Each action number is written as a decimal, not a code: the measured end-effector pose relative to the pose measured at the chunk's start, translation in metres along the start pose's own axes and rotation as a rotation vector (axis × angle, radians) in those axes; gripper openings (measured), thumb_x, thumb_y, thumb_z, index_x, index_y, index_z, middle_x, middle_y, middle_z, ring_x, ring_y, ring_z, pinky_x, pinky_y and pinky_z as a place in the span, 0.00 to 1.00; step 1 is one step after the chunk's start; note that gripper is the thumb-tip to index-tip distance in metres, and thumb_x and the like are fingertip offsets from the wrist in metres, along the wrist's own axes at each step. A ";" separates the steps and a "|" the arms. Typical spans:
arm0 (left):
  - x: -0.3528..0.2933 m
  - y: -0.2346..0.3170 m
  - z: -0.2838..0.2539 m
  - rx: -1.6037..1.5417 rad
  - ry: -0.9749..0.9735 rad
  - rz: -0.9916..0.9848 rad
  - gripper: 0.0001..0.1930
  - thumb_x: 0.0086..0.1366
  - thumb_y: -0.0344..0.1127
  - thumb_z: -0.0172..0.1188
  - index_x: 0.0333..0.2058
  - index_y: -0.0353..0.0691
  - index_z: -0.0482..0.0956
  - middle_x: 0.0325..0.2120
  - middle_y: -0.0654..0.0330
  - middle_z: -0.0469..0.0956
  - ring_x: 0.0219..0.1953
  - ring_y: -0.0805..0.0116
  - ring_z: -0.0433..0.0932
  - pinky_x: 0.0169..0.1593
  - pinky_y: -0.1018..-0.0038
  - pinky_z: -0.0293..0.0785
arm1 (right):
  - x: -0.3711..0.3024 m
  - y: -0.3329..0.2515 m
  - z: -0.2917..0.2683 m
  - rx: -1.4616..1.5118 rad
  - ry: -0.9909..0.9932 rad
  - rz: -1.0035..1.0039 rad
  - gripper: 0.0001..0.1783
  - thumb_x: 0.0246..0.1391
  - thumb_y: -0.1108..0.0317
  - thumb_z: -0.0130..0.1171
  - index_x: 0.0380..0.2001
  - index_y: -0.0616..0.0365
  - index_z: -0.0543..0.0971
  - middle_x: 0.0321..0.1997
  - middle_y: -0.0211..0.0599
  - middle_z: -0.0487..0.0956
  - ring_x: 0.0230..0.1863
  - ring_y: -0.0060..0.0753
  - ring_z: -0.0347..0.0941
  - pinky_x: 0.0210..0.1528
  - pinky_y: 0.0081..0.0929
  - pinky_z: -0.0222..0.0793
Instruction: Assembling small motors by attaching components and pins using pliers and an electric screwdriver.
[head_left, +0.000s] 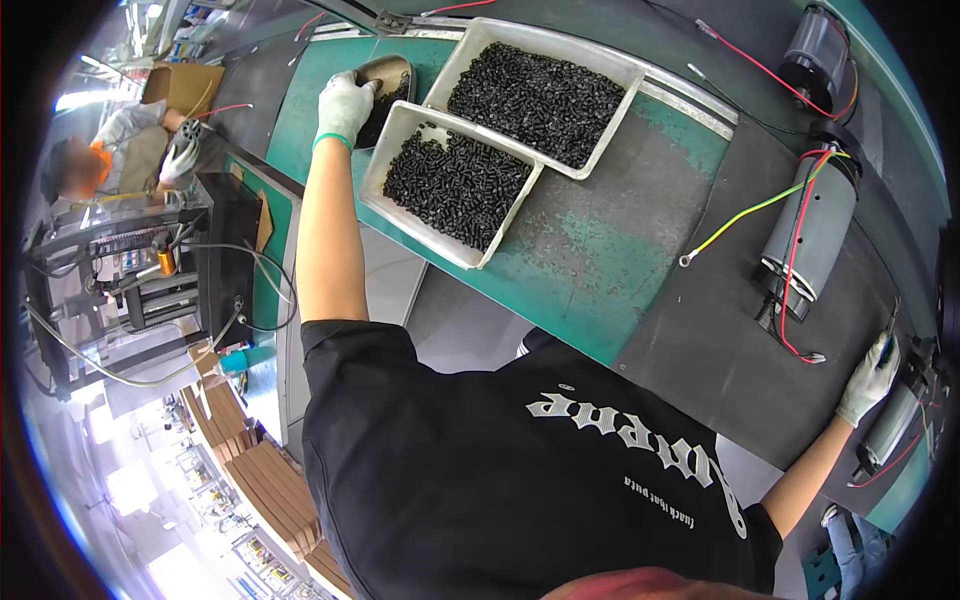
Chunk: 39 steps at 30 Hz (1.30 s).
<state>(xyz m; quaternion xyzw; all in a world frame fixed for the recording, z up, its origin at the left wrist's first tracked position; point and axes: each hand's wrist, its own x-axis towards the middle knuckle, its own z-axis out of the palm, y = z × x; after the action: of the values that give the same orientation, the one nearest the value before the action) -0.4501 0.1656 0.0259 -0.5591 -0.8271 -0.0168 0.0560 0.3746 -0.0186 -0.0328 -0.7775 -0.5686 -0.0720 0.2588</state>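
Spanning the view, a green-and-black workbench [650, 255] surrounds the large bin [616, 122], here the landmark. Nearer the wearer than that bin, a black shirt [480, 450] bears pale lettering. Against the bin's near-left side sits a smaller bin [413, 228]; well to its right lies a wired grey cylinder [822, 225]. Just left, the left hand [345, 107] pinches a tan scoop [387, 68] by its rim, presumably for steadiness. Far right, the right hand [868, 382] closes round a slender tool [893, 322]. Black pieces [540, 95] fill both bins, whose walls evidently confine them.
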 end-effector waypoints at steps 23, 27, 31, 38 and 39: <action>-0.064 0.066 -0.061 -0.723 0.112 0.211 0.13 0.63 0.33 0.54 0.42 0.30 0.71 0.32 0.47 0.78 0.30 0.57 0.78 0.35 0.69 0.73 | -0.016 -0.047 -0.032 0.379 0.146 0.130 0.23 0.57 0.68 0.60 0.55 0.65 0.72 0.47 0.33 0.76 0.44 0.23 0.70 0.51 0.22 0.65; -0.185 0.230 -0.134 -1.626 -0.218 0.220 0.13 0.62 0.36 0.58 0.40 0.33 0.71 0.27 0.60 0.73 0.23 0.80 0.67 0.27 0.84 0.64 | -0.006 -0.149 -0.086 0.543 0.026 -0.120 0.26 0.51 0.74 0.60 0.56 0.62 0.72 0.48 0.33 0.73 0.46 0.25 0.69 0.54 0.24 0.63; -0.240 0.306 -0.156 -1.803 -0.809 0.568 0.11 0.65 0.31 0.53 0.43 0.31 0.72 0.27 0.62 0.72 0.22 0.80 0.63 0.26 0.83 0.60 | 0.020 -0.234 -0.127 0.368 -0.109 -0.565 0.31 0.40 0.74 0.62 0.54 0.62 0.74 0.50 0.41 0.74 0.49 0.35 0.71 0.55 0.30 0.65; -0.255 0.328 -0.160 -1.879 -0.686 0.678 0.10 0.65 0.27 0.54 0.45 0.33 0.70 0.35 0.57 0.75 0.23 0.81 0.64 0.25 0.83 0.61 | 0.023 -0.269 -0.165 0.084 -0.080 -0.755 0.31 0.29 0.62 0.63 0.44 0.57 0.83 0.36 0.46 0.76 0.38 0.41 0.71 0.40 0.34 0.70; -0.257 0.328 -0.161 -1.887 -0.660 0.665 0.10 0.65 0.26 0.54 0.45 0.33 0.70 0.35 0.57 0.75 0.23 0.81 0.64 0.25 0.83 0.61 | 0.021 -0.268 -0.168 0.034 -0.071 -0.773 0.30 0.30 0.62 0.63 0.44 0.57 0.83 0.35 0.45 0.76 0.37 0.40 0.71 0.39 0.33 0.70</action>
<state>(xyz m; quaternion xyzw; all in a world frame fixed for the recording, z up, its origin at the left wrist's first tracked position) -0.0393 0.0369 0.1453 -0.5518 -0.2579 -0.4844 -0.6279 0.1653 -0.0231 0.2055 -0.5034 -0.8295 -0.1277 0.2056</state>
